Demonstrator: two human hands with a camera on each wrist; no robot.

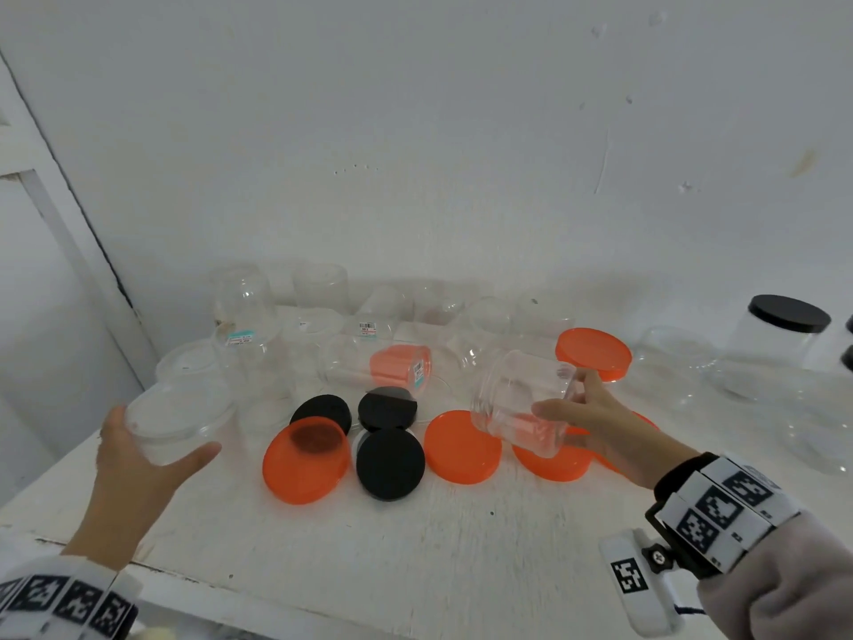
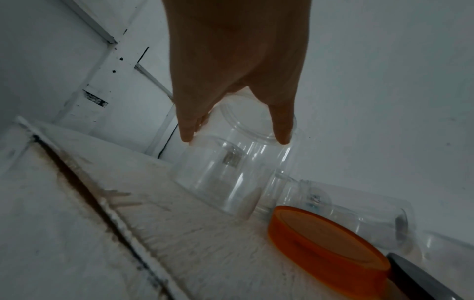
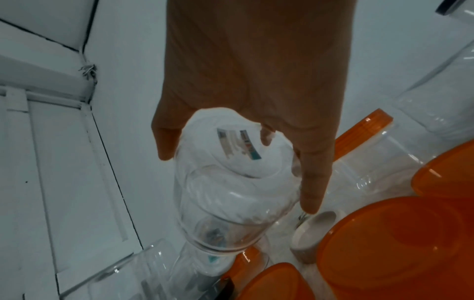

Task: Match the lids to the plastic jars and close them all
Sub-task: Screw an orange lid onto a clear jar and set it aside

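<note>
My left hand (image 1: pixel 138 455) wraps round a wide clear jar (image 1: pixel 180 418) at the table's left, thumb in front and fingers behind. In the left wrist view the left hand (image 2: pixel 233 132) straddles the wide jar (image 2: pixel 223 176) near its rim. My right hand (image 1: pixel 595 408) holds a smaller clear jar (image 1: pixel 521 404) tilted above the orange lids; the right hand (image 3: pixel 238 168) grips this labelled jar (image 3: pixel 236 192) by its base end. Orange lids (image 1: pixel 304 459) (image 1: pixel 461 448) (image 1: pixel 593 353) and black lids (image 1: pixel 390 464) (image 1: pixel 387 408) lie loose between my hands.
Several clear open jars stand along the back wall, and one lies on its side (image 1: pixel 383 367). A jar with a black lid (image 1: pixel 784 334) stands at the far right. The white table's front edge (image 1: pixel 231 579) is near my wrists. A wall corner is on the left.
</note>
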